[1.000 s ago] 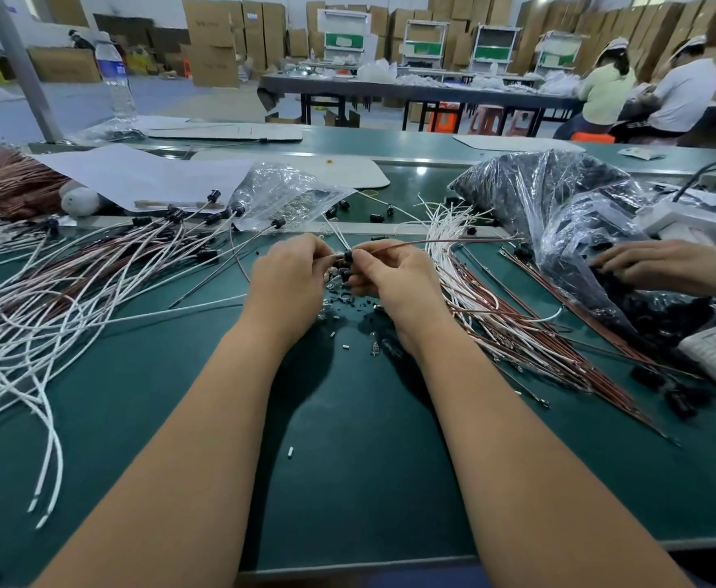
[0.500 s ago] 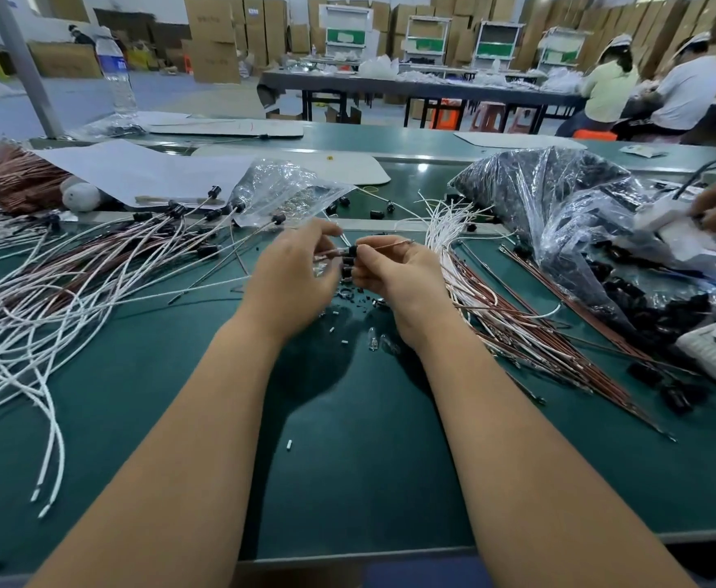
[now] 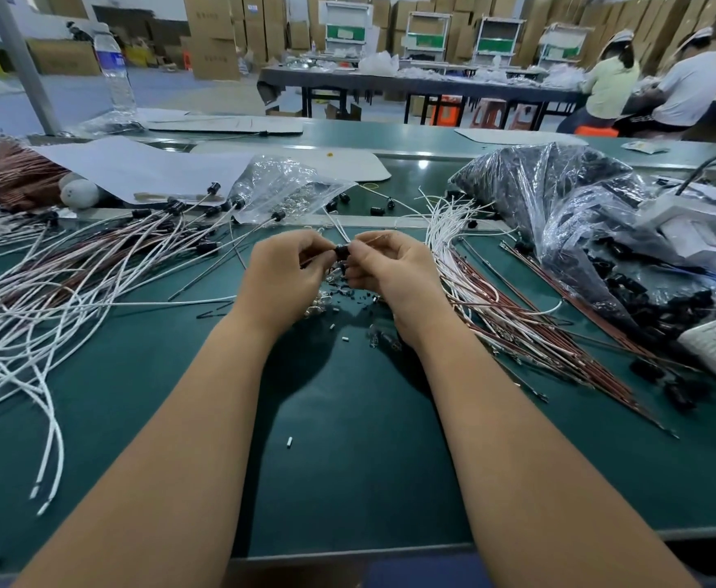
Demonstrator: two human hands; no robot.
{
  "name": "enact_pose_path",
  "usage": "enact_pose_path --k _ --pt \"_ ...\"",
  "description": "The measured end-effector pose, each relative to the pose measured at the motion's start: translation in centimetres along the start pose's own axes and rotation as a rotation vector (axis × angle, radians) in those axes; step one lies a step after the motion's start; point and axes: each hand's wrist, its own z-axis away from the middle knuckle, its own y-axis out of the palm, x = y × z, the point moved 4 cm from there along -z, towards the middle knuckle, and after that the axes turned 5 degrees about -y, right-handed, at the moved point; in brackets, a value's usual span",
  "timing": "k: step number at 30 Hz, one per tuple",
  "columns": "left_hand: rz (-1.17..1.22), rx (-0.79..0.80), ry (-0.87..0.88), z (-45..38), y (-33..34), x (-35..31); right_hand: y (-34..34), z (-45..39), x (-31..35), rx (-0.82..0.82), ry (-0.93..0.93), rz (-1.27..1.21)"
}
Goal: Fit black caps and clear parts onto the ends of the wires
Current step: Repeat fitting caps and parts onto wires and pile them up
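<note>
black cap (image 3: 341,251) sits mid-frame, pinched between left hand (image 3: 282,275) and right hand (image 3: 394,271), above the green surface (image 3: 348,439); seemingly being pushed onto a wire end; next likely needs a clear part from the loose bits (image 3: 326,297) beneath.

A small black cap (image 3: 341,251) sits between the fingertips of both hands, above the green table, at the end of a thin wire (image 3: 374,236) that goes to the right. Under it, on the table, lies a little heap of loose black caps and clear parts (image 3: 339,292). On the left a wide pile of white and brown wires (image 3: 72,282) is spread, several with a black cap on the far end. On the right lies a bundle of white and brown wires (image 3: 500,299) with bare ends.
</note>
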Motion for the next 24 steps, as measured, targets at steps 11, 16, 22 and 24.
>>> enact_pose_path --k 11,16,22,24 --pt "-0.014 -0.002 0.014 0.1 -0.2 0.3 -1.1 -0.3 0.4 -0.122 -0.043 0.008" --pt "-0.024 0.032 0.006 0.1 0.1 0.3 -0.5 -0.1 0.5 -0.051 -0.061 0.037" --pt "-0.027 0.014 0.017 0.1 0.0 0.4 -0.8 -0.2 0.5 -0.083 0.001 -0.022" --pt "-0.024 0.002 0.028 0.1 0.0 0.3 -0.9 -0.2 0.4 -0.087 0.027 -0.051"
